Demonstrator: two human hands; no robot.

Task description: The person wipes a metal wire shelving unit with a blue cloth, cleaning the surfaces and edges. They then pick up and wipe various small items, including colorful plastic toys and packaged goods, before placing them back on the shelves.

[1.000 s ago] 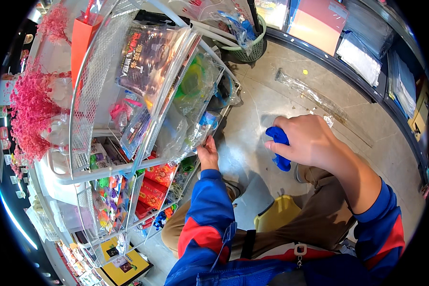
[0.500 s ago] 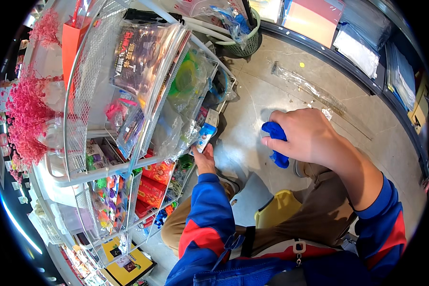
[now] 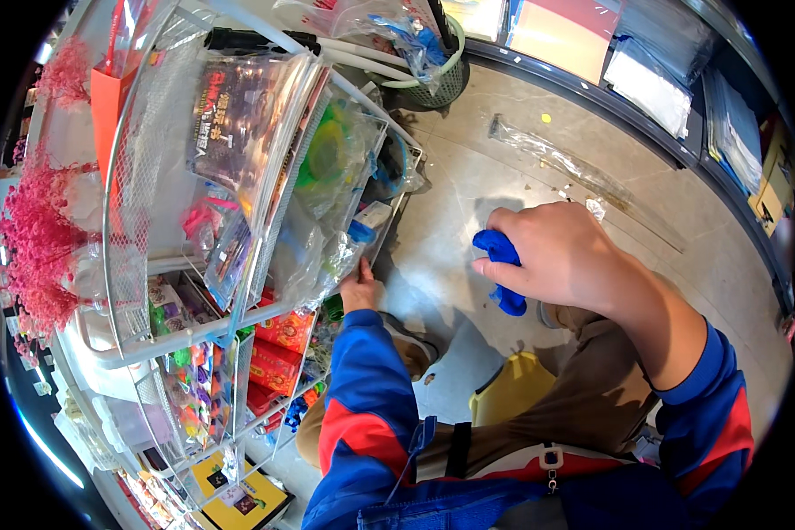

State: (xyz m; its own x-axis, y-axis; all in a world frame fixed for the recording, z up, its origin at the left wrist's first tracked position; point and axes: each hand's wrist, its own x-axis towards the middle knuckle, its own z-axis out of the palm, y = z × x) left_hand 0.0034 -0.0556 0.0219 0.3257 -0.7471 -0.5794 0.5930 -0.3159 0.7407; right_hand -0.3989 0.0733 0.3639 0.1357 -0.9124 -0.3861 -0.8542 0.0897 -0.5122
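A big white wire rack [image 3: 185, 334] fills the left side, and its edge is right by the left hand. Gray floor [image 3: 450, 150] lies open between it and the dark shelf [image 3: 583, 85] at the top right. The right hand [image 3: 552, 252] hangs over that floor, back side up, its fingers curled around a blue cloth [image 3: 509, 300] that pokes out below the thumb. The left hand [image 3: 359, 290] reaches ahead beside a clear bag [image 3: 340, 256]; I can't tell if it grips anything.
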